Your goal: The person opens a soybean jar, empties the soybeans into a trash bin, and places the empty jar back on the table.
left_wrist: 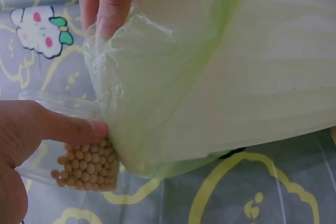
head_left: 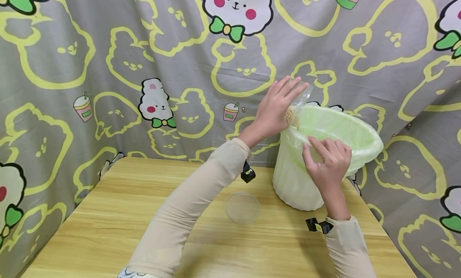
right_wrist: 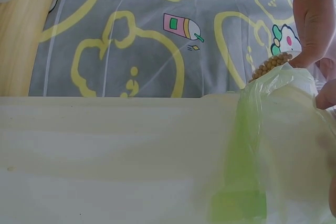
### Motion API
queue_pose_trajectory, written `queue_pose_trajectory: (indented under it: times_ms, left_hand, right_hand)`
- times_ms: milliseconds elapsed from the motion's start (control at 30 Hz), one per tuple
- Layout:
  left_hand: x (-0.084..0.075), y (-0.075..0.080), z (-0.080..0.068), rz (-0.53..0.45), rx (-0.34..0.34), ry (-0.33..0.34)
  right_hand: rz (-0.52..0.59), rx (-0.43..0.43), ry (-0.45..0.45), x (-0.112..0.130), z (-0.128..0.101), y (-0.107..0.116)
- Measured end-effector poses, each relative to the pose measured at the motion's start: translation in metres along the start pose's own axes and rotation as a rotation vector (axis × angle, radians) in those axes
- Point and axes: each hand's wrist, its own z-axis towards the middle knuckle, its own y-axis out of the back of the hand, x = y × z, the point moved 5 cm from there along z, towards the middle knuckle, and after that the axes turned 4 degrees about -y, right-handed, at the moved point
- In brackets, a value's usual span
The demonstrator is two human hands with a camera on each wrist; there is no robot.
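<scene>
In the head view my left hand (head_left: 275, 110) grips a clear plastic jar (head_left: 306, 95), tipped on its side at the left rim of a white trash bin (head_left: 295, 182). Round tan beads that look like soybeans (left_wrist: 89, 165) lie inside the jar, and its mouth is hidden behind the rim. A thin green trash bag (head_left: 360, 130) lines the bin and folds over its edge. Thumb and fingers of my right hand (head_left: 329, 160) pinch the bag at the near rim. The left thumb (left_wrist: 86, 128) presses along the jar's side in the left wrist view.
A clear round lid (head_left: 242, 207) lies flat on the wooden table (head_left: 151, 214), left of the bin. Behind the table hangs a grey patterned curtain (head_left: 194, 70), close to the bin and jar. The bin stands near the table's back right corner.
</scene>
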Motion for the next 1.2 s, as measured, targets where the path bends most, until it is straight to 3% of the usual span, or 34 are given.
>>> queue_pose_trajectory:
  times_ms: [733,1200]
  left_hand:
    - [-0.0042,-0.0005,-0.0004,0.021,-0.009,-0.049]
    - [-0.0097,0.0037,0.001,0.114,-0.005,-0.095]
  right_hand:
    - [0.001,0.007,0.002,0.0004,0.0002,0.0002]
    - [-0.002,0.0,0.005,0.0002,-0.0002,0.0002]
